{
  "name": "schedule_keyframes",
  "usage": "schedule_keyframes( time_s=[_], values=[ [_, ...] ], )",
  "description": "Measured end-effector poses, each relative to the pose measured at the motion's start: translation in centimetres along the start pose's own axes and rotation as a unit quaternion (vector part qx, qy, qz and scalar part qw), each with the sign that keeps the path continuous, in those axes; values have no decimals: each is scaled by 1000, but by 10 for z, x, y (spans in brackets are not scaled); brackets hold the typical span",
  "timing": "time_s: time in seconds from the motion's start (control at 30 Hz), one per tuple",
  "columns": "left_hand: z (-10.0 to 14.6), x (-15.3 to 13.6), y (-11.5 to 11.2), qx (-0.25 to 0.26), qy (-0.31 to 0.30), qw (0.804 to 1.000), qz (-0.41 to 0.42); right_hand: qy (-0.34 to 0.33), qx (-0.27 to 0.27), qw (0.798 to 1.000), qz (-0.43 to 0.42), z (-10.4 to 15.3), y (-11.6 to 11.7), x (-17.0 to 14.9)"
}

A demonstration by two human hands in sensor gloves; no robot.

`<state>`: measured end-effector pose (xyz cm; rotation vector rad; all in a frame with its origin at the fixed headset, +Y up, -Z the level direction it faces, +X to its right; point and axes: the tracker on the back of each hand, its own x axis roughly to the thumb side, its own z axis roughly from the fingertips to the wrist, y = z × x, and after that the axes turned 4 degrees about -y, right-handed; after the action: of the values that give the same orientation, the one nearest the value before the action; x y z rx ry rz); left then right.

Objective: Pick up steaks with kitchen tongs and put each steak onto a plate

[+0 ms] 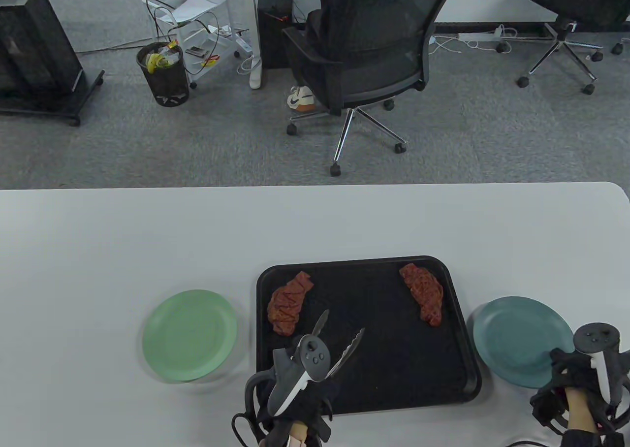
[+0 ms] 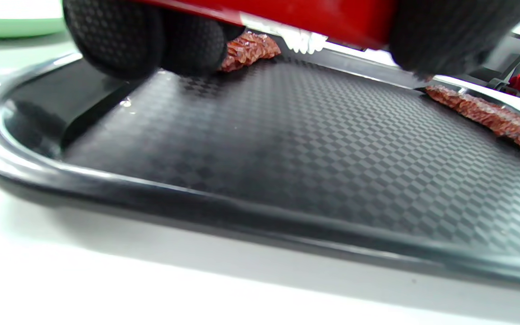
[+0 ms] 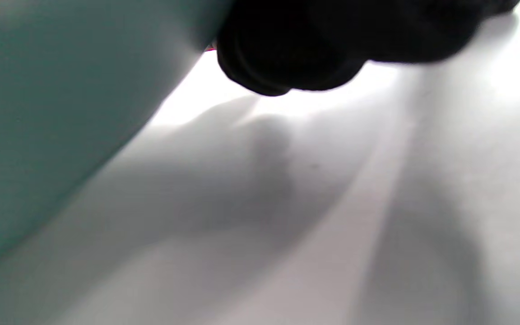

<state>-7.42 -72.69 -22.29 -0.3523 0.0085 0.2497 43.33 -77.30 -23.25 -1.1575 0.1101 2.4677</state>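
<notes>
Two reddish-brown steaks lie on a black tray [image 1: 462, 319]: one at the far left [image 1: 288, 302], one at the far right [image 1: 423, 292]. My left hand [image 1: 307, 393] grips the red handle [image 2: 314, 13] of metal tongs [image 1: 350, 348], whose spread tips hover over the tray just near-right of the left steak [image 2: 246, 49]. A green plate [image 1: 189, 336] sits left of the tray and a teal plate [image 1: 521, 341] right of it. My right hand [image 1: 571, 383] lies at the teal plate's near-right rim [image 3: 39, 113]; its fingers are hidden.
The white table's [image 1: 147, 230] far edge runs across the middle of the table view. Beyond it are a black office chair [image 1: 364, 58], a wire bin [image 1: 163, 75] and grey carpet. The green plate looks slightly blurred.
</notes>
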Motion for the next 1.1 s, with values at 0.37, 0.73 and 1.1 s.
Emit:
schedule_keyframes(
  time_s=[0.37, 0.73, 1.1],
  values=[
    [3, -6, 5, 19, 12, 1000, 20, -44, 24, 934, -353, 30, -15, 16],
    [5, -9, 5, 39, 20, 999, 23, -125, 203, 870, -431, 80, 34, 69],
    [-5, -24, 8, 74, 85, 994, 9, -140, 215, 873, -414, 86, 37, 76]
  ],
)
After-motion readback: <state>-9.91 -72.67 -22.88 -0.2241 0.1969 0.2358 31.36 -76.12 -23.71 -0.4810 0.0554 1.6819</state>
